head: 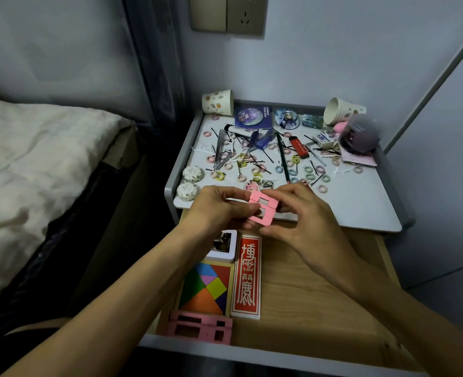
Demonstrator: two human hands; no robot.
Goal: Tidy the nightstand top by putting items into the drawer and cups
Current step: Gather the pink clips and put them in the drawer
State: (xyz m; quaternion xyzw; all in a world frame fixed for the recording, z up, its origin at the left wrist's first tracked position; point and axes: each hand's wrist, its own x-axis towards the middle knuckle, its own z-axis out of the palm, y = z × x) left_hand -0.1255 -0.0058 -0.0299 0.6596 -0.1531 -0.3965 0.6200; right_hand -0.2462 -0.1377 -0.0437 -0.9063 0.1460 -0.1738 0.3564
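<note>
Gripping a pink block piece (261, 208) from both sides, the person is holding it just above the front edge of the nightstand top (361, 205), at the back of the open drawer (306, 281). The left hand (214, 210) is pinching the piece's left edge with curled fingers. The right hand (304, 221) is clasping the right edge, with its thumb underneath and its fingers bent over the upper side.

In the drawer, along the left, a card stack (223, 246), a tangram (206, 288) and more pink blocks (200, 326) are lying in a row from back to front, with a red box (245, 278) just beside the tangram.

On the nightstand top, hair ties (310, 170), bobby pins (257, 161), a red lighter (298, 146) and a pencil (283, 159) are lying scattered. A left cup (218, 102) and a right cup (339, 110) are lying on their sides at the two back corners, with two round badges (286, 118) between them.
</note>
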